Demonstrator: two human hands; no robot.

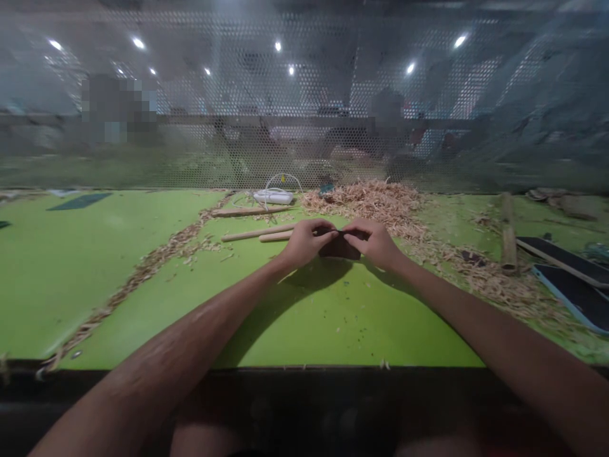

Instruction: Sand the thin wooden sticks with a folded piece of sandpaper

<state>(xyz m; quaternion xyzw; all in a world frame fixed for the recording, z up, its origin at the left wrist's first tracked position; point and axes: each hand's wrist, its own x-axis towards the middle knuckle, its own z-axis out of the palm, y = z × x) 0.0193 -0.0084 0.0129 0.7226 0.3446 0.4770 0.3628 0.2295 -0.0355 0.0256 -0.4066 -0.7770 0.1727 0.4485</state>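
A small dark brown rectangular piece (340,247), flat and thin-looking, hangs between my two hands just above the green tabletop (304,330). My left hand (307,242) pinches its upper left edge between thumb and fingers. At the upper right edge, my right hand (373,241) grips it the same way, the two thumbs nearly meeting. I cannot make out what the piece is made of. Beside my left hand lie two pale round wooden sticks (259,233), their right ends hidden behind the hand.
A heap of curly shavings (371,200) lies behind my hands, trailing right. A white power strip (273,197) with a cord and a brown stick (250,211) lie at back. On the right are a bamboo-like tube (508,235) and phone-like devices (578,295). Perforated mesh (304,146) stands behind.
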